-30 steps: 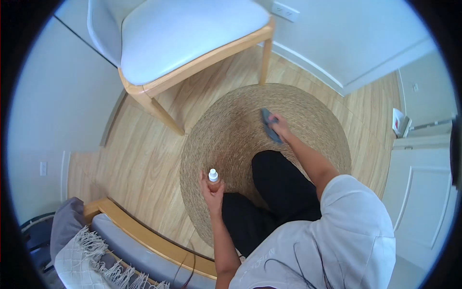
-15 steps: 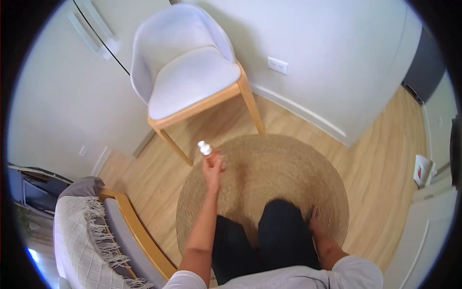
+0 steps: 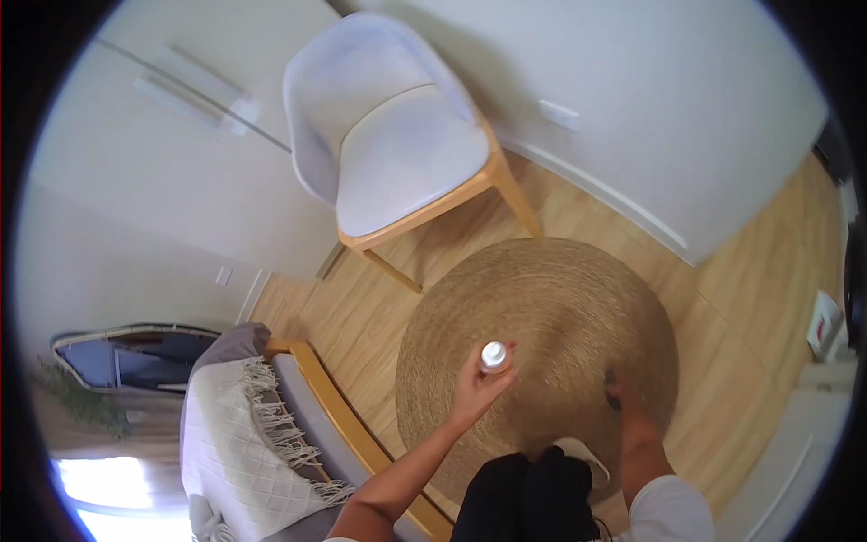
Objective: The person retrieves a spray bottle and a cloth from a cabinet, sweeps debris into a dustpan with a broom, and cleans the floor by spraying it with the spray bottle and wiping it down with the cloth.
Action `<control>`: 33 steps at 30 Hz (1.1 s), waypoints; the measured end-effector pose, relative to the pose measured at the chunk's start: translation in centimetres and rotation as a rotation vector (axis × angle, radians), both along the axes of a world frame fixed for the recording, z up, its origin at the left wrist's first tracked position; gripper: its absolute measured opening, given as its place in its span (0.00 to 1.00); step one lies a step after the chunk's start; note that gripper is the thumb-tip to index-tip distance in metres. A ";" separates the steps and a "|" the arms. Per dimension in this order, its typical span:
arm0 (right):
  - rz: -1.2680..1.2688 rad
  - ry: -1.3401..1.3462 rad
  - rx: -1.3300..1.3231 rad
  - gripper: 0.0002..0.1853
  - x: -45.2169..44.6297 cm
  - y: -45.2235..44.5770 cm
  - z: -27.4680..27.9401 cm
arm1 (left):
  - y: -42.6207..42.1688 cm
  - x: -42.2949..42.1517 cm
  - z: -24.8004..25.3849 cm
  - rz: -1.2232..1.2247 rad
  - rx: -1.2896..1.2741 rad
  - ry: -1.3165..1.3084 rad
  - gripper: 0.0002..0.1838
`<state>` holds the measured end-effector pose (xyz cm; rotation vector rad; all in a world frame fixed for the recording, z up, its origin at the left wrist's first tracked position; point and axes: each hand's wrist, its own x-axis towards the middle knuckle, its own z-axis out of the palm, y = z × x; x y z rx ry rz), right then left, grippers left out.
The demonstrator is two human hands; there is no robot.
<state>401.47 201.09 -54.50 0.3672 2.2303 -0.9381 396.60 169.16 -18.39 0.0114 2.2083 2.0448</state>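
My left hand (image 3: 477, 390) is closed around a small bottle (image 3: 494, 355) with a shiny white top, held upright over the round woven rug (image 3: 533, 271). Seen nearly from above, the bottle shows mostly its top; a bit of reddish-orange body shows beneath. To the right, my right hand (image 3: 629, 390) hangs low over the same rug, blurred by motion. A small dark patch shows at its fingers, and I cannot tell whether it is a held thing. A light-coloured shoe (image 3: 585, 459) is partly visible beside my dark trousers.
A pale upholstered chair (image 3: 411, 163) with wooden legs stands ahead, near the wall. At the left is a wooden-framed armchair (image 3: 330, 406) draped with a fringed throw (image 3: 239, 434). A mirror (image 3: 135, 357) lies beyond it. Cabinet doors (image 3: 108, 135) rise at the upper left.
My view has turned and shifted, so chair and armchair appear farther right. My left hand has brought the bottle over the rug, its top now facing me. My right hand has moved forward from beside my leg.
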 end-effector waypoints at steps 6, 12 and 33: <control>-0.603 -0.051 -0.318 0.38 5.7 1.8 25.1 | 2.8 6.6 12.0 0.022 0.033 -0.262 0.22; -1.409 0.043 -0.861 0.26 13.6 10.2 47.5 | 15.0 4.9 27.6 -0.146 0.146 -0.261 0.22; -1.603 0.634 -1.684 0.20 0.2 45.9 62.6 | 58.9 -13.4 33.7 -0.754 0.209 -0.138 0.26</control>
